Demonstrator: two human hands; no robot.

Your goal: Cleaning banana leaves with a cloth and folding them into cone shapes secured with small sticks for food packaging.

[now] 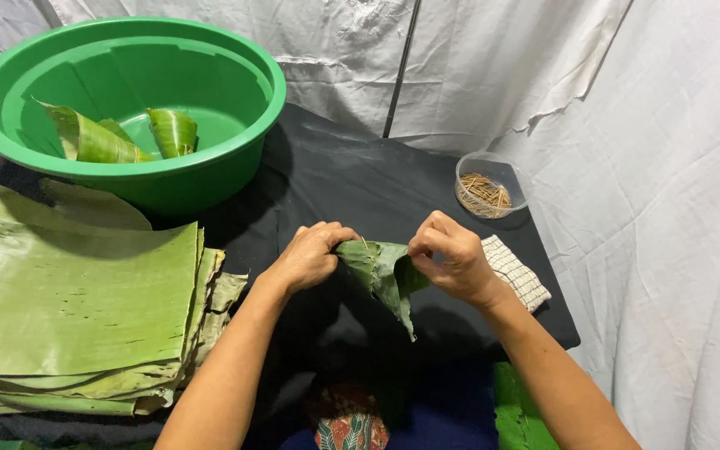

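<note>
While both hands, left hand [310, 254] and right hand [452, 258], pinch one leaf cone [385, 275], two cones [127, 137] lie in basin [252, 158].

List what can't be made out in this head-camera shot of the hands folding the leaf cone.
- Inside of the leaf cone: closed off by its own folds, and the left hand and right hand cover its top edge.
- Lower leaves in the banana leaf stack: covered by the top sheet, cut off by the left edge.
- Thin sticks in the clear tub: too small to count.
- Checked cloth: partly behind the right wrist.
</note>
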